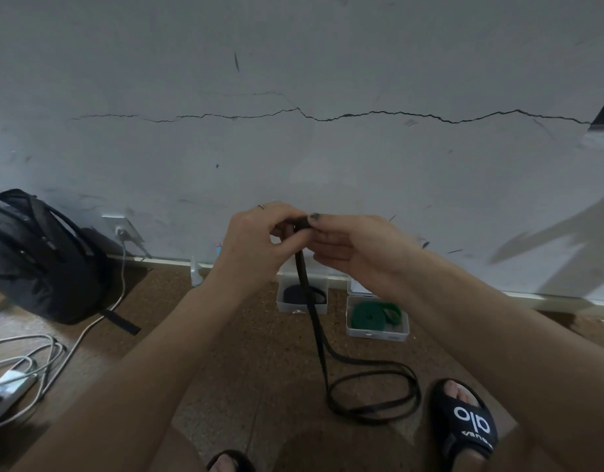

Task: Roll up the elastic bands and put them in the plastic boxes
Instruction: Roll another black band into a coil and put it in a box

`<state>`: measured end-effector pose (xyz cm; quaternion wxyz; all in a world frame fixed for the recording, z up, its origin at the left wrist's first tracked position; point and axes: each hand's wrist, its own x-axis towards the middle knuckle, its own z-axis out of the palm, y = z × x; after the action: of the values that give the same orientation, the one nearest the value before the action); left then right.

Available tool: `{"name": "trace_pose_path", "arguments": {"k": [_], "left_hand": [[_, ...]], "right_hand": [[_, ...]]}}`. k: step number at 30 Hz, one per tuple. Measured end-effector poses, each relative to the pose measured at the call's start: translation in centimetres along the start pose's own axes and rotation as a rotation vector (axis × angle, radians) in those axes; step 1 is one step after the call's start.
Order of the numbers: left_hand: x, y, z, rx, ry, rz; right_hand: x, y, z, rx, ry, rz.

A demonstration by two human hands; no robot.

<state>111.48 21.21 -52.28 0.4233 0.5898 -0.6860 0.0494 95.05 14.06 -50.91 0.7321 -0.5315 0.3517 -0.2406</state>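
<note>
A long black elastic band (319,338) hangs from my hands and loops on the floor near my right foot. My left hand (256,240) and my right hand (348,243) meet at chest height and both pinch the band's top end, which is a small tight roll between my fingertips. Below them, by the wall, a clear plastic box (283,304) holds a rolled black band (294,294). To its right a second clear plastic box (377,333) holds a rolled green band (375,313).
A black backpack (38,257) leans on the wall at left. White cables (31,366) and a power strip (8,386) lie on the floor at far left. My feet in black slides (464,424) are at the bottom. The cracked wall (294,131) is straight ahead.
</note>
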Motion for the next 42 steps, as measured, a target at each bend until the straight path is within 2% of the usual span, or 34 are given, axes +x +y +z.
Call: {"name": "trace_pose_path", "arguments": {"k": [3, 7, 9, 12, 18, 20, 23, 27, 30, 35, 39, 42], "left_hand": [[0.1, -0.3, 0.0, 0.067, -0.025, 0.030], [0.0, -0.8, 0.1, 0.196, -0.076, 0.127], [0.0, -0.8, 0.2, 0.225, -0.054, 0.165], [0.0, -0.7, 0.2, 0.196, 0.007, 0.164], [-0.1, -0.4, 0.3, 0.069, 0.017, 0.083], [-0.1, -0.6, 0.1, 0.113, -0.018, 0.113], [-0.1, -0.9, 0.3, 0.186, -0.080, 0.166], [0.1, -0.8, 0.7, 0.212, -0.089, 0.178], [0.2, -0.6, 0.5, 0.108, -0.020, 0.099], [0.1, -0.4, 0.4, 0.052, -0.048, 0.082], [-0.1, -0.8, 0.7, 0.189, -0.105, 0.160], [0.0, -0.6, 0.7, 0.199, -0.062, 0.162]], "right_hand": [[0.0, 0.0, 0.2, 0.012, -0.017, 0.025], [-0.3, 0.1, 1.0, -0.293, 0.130, -0.079], [-0.4, 0.2, 1.4, -0.358, 0.170, -0.134], [-0.4, 0.3, 1.2, -0.233, 0.173, -0.148], [-0.3, 0.1, 0.4, -0.021, -0.051, 0.007], [-0.3, -0.1, 0.3, -0.077, -0.018, 0.027], [-0.3, -0.3, 0.5, -0.317, 0.126, -0.039], [-0.3, 0.2, 1.1, -0.392, 0.244, -0.178], [-0.2, 0.0, 0.7, -0.273, 0.217, -0.161], [-0.5, -0.1, 0.2, -0.035, -0.018, -0.009], [-0.5, -0.2, 0.4, -0.269, 0.116, -0.038], [-0.4, 0.2, 0.6, -0.253, 0.162, -0.109]]}}
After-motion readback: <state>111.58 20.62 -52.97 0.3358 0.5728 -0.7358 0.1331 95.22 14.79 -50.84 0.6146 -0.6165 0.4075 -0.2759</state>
